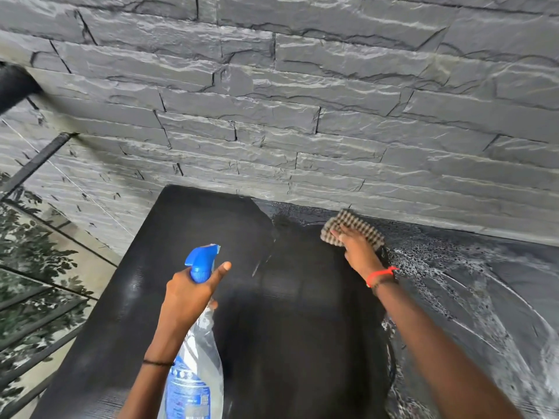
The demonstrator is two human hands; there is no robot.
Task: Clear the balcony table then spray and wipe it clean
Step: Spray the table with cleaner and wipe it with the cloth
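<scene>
Half done, roughly: table [196, 225] cleared and sprayed, foam [438, 261] streaking its right side, cloth [354, 223] pressed near the wall [302, 116] under flat right grip [358, 249], bottle [201, 355] clasped in left grip [190, 287], left side looking dry, unwiped.

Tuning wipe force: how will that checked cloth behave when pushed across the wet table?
Probably floppy: the checked cloth lies flat under the right hand, so it may bunch if pushed from one edge. Likely light, being small and thin, though perhaps damp. Foam on the table suggests it slides easily.
</scene>
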